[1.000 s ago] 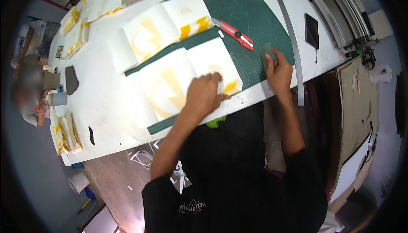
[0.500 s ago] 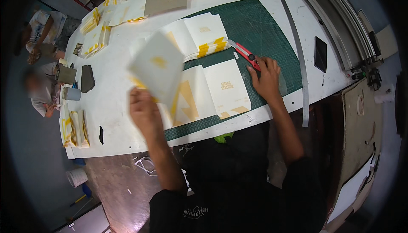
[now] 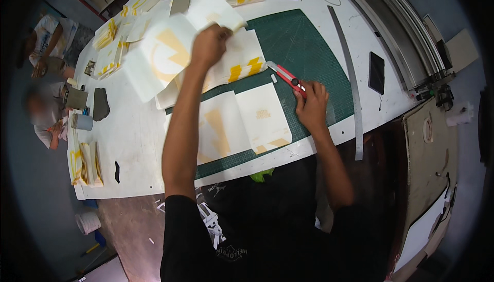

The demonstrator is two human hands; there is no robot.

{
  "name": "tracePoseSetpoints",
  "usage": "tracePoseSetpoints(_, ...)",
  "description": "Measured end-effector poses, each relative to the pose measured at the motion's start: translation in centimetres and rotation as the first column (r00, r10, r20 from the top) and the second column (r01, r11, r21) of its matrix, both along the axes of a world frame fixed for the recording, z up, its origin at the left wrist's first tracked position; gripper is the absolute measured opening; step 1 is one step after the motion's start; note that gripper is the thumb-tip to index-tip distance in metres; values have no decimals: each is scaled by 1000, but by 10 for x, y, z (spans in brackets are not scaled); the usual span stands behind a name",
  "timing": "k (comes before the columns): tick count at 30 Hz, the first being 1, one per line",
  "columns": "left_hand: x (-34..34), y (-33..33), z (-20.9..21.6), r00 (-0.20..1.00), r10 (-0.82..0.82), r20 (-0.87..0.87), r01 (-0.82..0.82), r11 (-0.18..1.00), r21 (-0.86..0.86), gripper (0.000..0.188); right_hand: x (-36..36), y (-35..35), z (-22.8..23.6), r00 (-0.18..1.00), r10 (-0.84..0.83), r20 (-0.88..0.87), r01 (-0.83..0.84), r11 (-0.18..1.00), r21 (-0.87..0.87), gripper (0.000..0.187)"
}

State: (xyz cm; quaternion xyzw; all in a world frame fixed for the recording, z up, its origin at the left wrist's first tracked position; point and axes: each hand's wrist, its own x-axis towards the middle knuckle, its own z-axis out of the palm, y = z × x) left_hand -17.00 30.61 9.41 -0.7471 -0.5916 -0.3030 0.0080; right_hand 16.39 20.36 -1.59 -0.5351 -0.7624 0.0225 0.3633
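Note:
My left hand (image 3: 208, 48) is closed on the edge of a printed sheet (image 3: 163, 45), white with pale yellow shapes. The sheet is spread out, partly blurred, above a folded paper stack (image 3: 251, 50) with yellow-striped edges. On the green cutting mat (image 3: 303, 35), my right hand (image 3: 314, 104) grips a red box cutter (image 3: 288, 78), its tip pointing left toward the stack. Nearer to me lies another creased printed sheet (image 3: 265, 117), partly on the mat. My left forearm covers part of its left side. A small white scrap (image 3: 274, 78) lies by the cutter.
A long metal ruler (image 3: 347, 76) and a black phone (image 3: 376, 73) lie at the right, before a long metal machine (image 3: 396, 30). More paper stacks (image 3: 110, 58) and a grey cup (image 3: 82, 122) stand at the left. Two people (image 3: 43, 115) are beyond the left edge.
My left hand has carried the printed sheet forward and right, from the near left to over the stack. My right hand keeps hold of the box cutter in about the same place on the mat.

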Motion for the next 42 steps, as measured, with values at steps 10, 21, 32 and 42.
tracePoseSetpoints(10,54,-38,-41,962,-12,274,117,920,-373,41,0,-7,15,998,-29,56,25,997,74,33)
tracePoseSetpoints(21,81,-236,-33,949,-279,147,290,955,-55,25,13,-76,48,624,770,135,-743,638,-205,38)
tracePoseSetpoints(32,85,-266,-55,960,-269,80,277,953,-121,40,18,-74,36,601,776,192,-752,630,-194,32)
tracePoseSetpoints(42,88,-273,-64,973,-220,76,228,965,-127,42,28,-70,47,705,699,118,-678,713,-179,41)
